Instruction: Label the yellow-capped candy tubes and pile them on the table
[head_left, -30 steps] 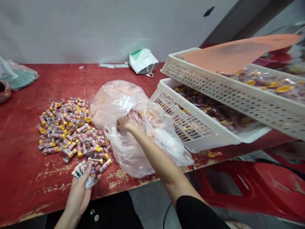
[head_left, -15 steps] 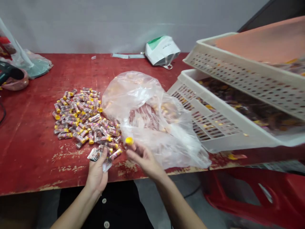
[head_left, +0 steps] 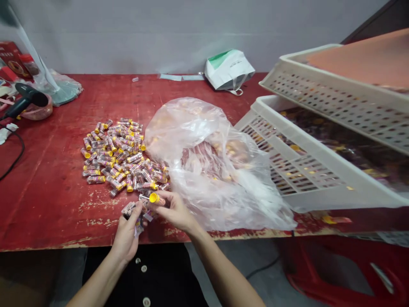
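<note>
Close to the table's front edge, my left hand is closed on a small bunch of printed clear wrappers, thumb on top. My right hand pinches a small tube with a yellow cap, its cap facing left toward the left hand. The two hands nearly meet; whether the tube touches the wrappers I cannot tell. Just beyond them lies a heap of similar yellow-capped tubes. Right of the heap rests a large translucent plastic bag, with yellowish contents showing through.
Two white perforated crates stand stacked at the right, holding more tubes. A white and green bag sits by the wall. At the left are a hair dryer and a lamp base. A red stool stands below the table.
My right hand has moved left with the tube, from beside the plastic bag to right next to my left hand. The view has shifted slightly left.
</note>
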`<state>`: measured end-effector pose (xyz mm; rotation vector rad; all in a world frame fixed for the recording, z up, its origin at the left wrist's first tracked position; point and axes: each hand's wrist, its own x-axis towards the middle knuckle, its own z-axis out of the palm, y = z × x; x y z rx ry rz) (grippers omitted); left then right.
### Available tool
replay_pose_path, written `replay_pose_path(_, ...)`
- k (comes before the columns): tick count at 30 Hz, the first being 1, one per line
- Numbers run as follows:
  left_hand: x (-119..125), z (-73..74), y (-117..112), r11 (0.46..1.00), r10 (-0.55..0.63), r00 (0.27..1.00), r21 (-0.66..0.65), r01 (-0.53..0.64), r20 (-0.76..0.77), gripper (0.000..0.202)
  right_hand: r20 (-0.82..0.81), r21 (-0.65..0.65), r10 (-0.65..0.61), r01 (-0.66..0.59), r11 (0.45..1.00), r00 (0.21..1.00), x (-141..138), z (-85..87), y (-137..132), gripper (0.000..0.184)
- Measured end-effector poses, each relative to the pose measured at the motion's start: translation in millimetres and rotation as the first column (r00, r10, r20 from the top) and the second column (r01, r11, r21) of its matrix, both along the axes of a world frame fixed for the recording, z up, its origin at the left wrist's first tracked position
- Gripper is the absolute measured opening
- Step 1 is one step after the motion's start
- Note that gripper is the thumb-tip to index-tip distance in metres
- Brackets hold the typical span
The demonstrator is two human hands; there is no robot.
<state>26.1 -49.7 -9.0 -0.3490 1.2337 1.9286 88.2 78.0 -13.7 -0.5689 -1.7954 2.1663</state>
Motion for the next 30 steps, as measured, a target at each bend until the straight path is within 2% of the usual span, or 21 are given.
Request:
replay_pose_path(2, -2.6, -1.2, -0.1, 1.0, -0.02, 0.999, -0.015, 0.019, -0.039, 0.032, -0.005, 0.002, 0.007, -0.007, 1.0, 1.0, -0.2, 2.4, 7.0, 0.026)
replay_pose_path(4, -2.6, -1.5, 2.0, 0.999, 0.037, 0.996, -0.015, -0.038, -0.075, 0.033, -0.005, -0.019, 0.006, -0.006, 1.0, 1.0, 0.6, 2.0, 7.6, 0.027)
replay_pose_path(6, -0.6, -0.7, 5.6, 0.996, 0.083, 0.991, -0.015, -0.085, -0.107, 0.033, 0.004, -0.031, 0.021, -0.021, 0.999, 1.0, 1.8, -0.6, 3.1, 0.028)
replay_pose_path(9, 1.7, 1.0, 10.9, 0.995, 0.091, 0.988, -0.029, -0.096, -0.126, 0.032, -0.019, 0.003, -0.008, 0.008, 1.0, 1.0, 4.5, -5.7, -5.1, 0.029)
replay_pose_path(12, -0.9, 1.3, 13.7, 0.988, 0.15, 0.983, -0.023, -0.153, -0.104, 0.034, -0.086, 0.018, -0.073, 0.075, 0.997, 0.994, 10.3, -10.6, -6.8, 0.028)
replay_pose_path(16, -8.3, -1.4, 13.3, 0.978, 0.205, 0.979, -0.032, -0.205, -0.007, 0.034, -0.165, 0.13, -0.229, 0.251, 0.959, 0.959, 22.8, -15.3, -9.1, 0.025)
replay_pose_path(18, -10.4, -2.9, 12.3, 0.978, 0.207, 0.977, -0.039, -0.205, 0.047, 0.03, -0.197, 0.105, -0.28, 0.304, 0.947, 0.94, 29.3, -13.4, -16.0, 0.025)
replay_pose_path(24, -6.1, -1.4, 11.1, 0.974, 0.228, 0.971, -0.004, -0.229, 0.068, 0.019, -0.161, 0.048, -0.268, 0.279, 0.959, 0.95, 40.7, -3.1, -38.4, 0.021)
replay_pose_path(28, -2.9, -0.9, 13.0, 0.96, 0.279, 0.958, -0.028, -0.278, 0.065, 0.014, -0.161, -0.036, -0.26, 0.257, 0.966, 0.952, 37.6, -17.1, -37.7, 0.015)
replay_pose_path(30, -3.2, -3.7, 13.3, 0.959, 0.283, 0.956, -0.042, -0.281, 0.08, 0.014, -0.143, -0.039, -0.237, 0.234, 0.971, 0.961, 35.5, -23.1, -36.0, 0.016)
